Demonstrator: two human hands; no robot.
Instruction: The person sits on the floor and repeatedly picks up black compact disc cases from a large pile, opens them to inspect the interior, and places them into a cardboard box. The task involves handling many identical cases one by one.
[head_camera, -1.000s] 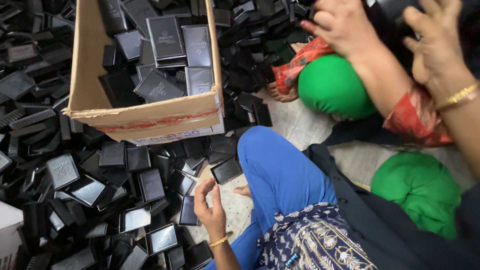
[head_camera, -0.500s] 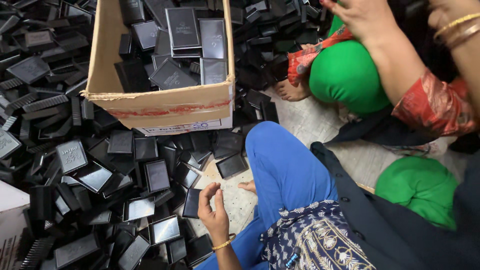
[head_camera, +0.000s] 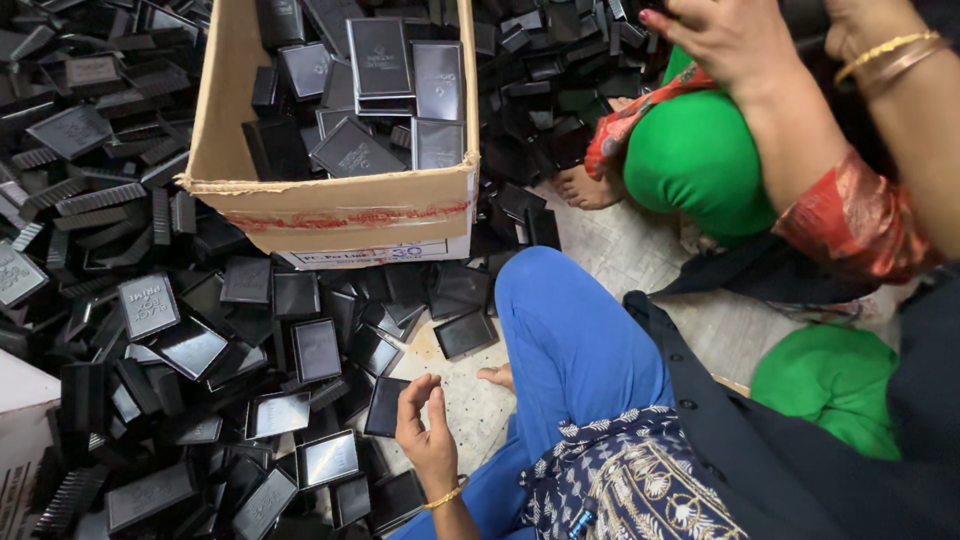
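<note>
At the upper right of the frame, the left hand (head_camera: 728, 42) is held up with fingers curled. Whether something is gripped cannot be told. Of the right hand (head_camera: 858, 20) only the part above the bangled wrist is seen, so its state cannot be told either. Black flat cases (head_camera: 300, 350) are spread over the floor (head_camera: 640, 250) at the left, and some are stacked flat in the cardboard box (head_camera: 330, 215), probably to keep them apart from the pile. At the lower centre, a co-worker's hand (head_camera: 428, 432) is open beside one case (head_camera: 385, 405).
</note>
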